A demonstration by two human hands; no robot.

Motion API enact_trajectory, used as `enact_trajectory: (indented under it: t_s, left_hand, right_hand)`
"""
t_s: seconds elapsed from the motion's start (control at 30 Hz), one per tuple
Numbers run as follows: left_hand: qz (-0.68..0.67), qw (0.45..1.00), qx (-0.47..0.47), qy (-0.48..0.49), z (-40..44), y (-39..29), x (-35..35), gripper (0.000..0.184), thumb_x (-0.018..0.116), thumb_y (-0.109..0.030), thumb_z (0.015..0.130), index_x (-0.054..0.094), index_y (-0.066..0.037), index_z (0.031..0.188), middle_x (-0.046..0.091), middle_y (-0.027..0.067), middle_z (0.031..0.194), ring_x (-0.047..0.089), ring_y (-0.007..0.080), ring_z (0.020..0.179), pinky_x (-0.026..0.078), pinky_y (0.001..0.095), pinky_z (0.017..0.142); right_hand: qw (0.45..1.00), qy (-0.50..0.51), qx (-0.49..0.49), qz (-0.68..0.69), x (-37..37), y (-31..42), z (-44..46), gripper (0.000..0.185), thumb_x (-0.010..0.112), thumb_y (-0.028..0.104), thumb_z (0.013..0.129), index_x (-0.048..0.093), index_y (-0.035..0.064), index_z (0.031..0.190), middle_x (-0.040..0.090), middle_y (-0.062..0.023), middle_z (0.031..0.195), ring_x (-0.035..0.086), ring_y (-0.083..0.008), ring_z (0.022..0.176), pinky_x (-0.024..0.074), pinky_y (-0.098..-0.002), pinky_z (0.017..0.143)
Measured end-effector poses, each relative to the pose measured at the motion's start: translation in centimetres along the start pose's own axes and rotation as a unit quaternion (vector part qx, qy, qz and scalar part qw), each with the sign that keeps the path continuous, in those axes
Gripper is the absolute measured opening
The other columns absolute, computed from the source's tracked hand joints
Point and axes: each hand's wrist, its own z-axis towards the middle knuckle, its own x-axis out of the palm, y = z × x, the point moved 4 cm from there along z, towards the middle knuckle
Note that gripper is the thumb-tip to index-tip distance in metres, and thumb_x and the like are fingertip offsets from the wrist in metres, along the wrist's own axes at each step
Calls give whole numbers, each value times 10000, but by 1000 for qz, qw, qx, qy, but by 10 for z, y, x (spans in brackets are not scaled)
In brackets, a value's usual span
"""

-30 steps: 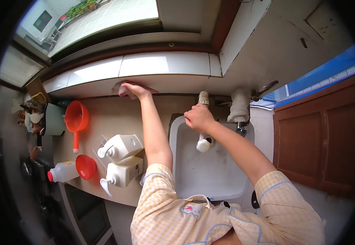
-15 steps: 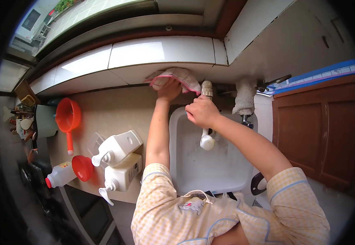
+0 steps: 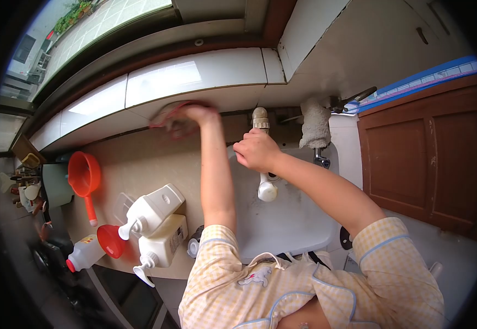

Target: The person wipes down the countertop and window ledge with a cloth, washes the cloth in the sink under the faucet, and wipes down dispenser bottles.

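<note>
Through the head view I had the left hand (image 3: 197, 114) at the wall (image 3: 235, 100) above the back edge of the counter (image 3: 156, 151), with a pink-edged cloth (image 3: 171, 122) at its fingers. Hand and cloth were both blurred, so I couldn't tell how far the fingers had closed or how firmly they held the fabric. The cloth lay to the left of the faucet, below the white tiled ledge (image 3: 164, 82).

I had the right hand (image 3: 257, 151) curled shut over the faucet (image 3: 267, 191), between its beige fitting (image 3: 260, 118) and the round white end, which hung over the white sink (image 3: 287, 222). Just right of the fitting stood a wrapped pipe (image 3: 315, 127).

On the counter, left of my left forearm, I saw two white pump bottles (image 3: 157, 207) close together. Farther left sat a red bowl (image 3: 110, 242) beside a pale bottle (image 3: 88, 251) with a red cap, and a red dipper (image 3: 84, 175) lay near a container of utensils (image 3: 57, 183), its handle pointing toward the bowl.
</note>
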Motion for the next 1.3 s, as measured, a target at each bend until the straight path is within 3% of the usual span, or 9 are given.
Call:
enact_trajectory:
  t_s: [0.07, 0.1, 0.17, 0.27, 0.5, 0.77, 1.0, 1.1, 1.3]
  left_hand:
    - [37, 924, -316, 213, -76, -16, 17, 701, 233, -596, 801, 318, -33, 1210, 366, 107, 1157, 312, 251, 1079, 226, 439, 971]
    - [136, 865, -310, 370, -93, -4, 13, 693, 235, -591, 802, 323, -33, 1203, 371, 107, 1151, 317, 252, 1072, 230, 439, 966]
    - [439, 592, 222, 639, -97, 21, -2, 676, 239, -582, 803, 334, -34, 1189, 379, 107, 1140, 327, 253, 1059, 238, 439, 958]
    - [555, 464, 309, 618, -60, 24, 3, 652, 245, -567, 806, 350, -35, 1168, 392, 108, 1123, 342, 254, 1039, 250, 439, 946]
    - [797, 347, 174, 464, 2, 16, 16, 597, 259, -534, 813, 387, -37, 1119, 423, 109, 1084, 376, 257, 993, 279, 438, 916]
    - [807, 239, 116, 528, -48, 65, 11, 539, 275, -496, 820, 429, -40, 1063, 458, 110, 1039, 416, 261, 939, 312, 437, 883]
    - [717, 224, 130, 648, -111, 80, -4, 493, 289, -463, 827, 466, -42, 1014, 488, 111, 1000, 450, 265, 893, 341, 437, 853]
    - [666, 254, 157, 684, -133, 75, -3, 475, 295, -448, 830, 481, -43, 993, 501, 111, 984, 465, 266, 873, 354, 436, 841]
    - [635, 296, 188, 688, -134, 68, 2, 444, 307, -420, 835, 513, -45, 951, 527, 112, 950, 495, 269, 833, 379, 436, 816]
  right_hand:
    - [999, 28, -4, -22, 2, -4, 1, 106, 561, 206, 683, 556, 115, 629, 546, -9, 572, 520, -175, 604, 388, -306, 688]
    - [997, 58, -7, -43, 5, -3, -1, 122, 550, 229, 689, 572, 117, 645, 561, -16, 581, 527, -177, 603, 384, -307, 705]
    - [998, 52, -5, -37, 8, 2, -3, 129, 548, 230, 688, 574, 116, 636, 564, -17, 582, 527, -175, 615, 382, -306, 707]
    - [999, 36, 5, -18, 3, -1, 0, 110, 559, 201, 671, 548, 108, 614, 550, -16, 595, 512, -182, 622, 389, -309, 679]
    - [999, 25, 2, -26, 1, -1, -2, 125, 570, 206, 684, 541, 123, 595, 564, -6, 584, 519, -175, 632, 378, -304, 703]
    - [993, 103, 50, -36, 6, -1, 1, 127, 554, 212, 678, 555, 120, 590, 554, -22, 544, 533, -180, 632, 386, -304, 698]
    - [918, -245, 98, 297, -6, -7, -12, 182, 591, 212, 716, 540, 69, 817, 566, -97, 832, 524, -244, 748, 406, -357, 725]
    - [989, -119, 41, 75, 35, -11, -16, 169, 559, 187, 754, 515, 102, 615, 526, -27, 626, 503, -169, 680, 365, -293, 693]
    - [999, 37, 36, 5, -5, 2, -4, 125, 564, 185, 716, 539, 99, 630, 556, -45, 620, 525, -193, 707, 365, -298, 721]
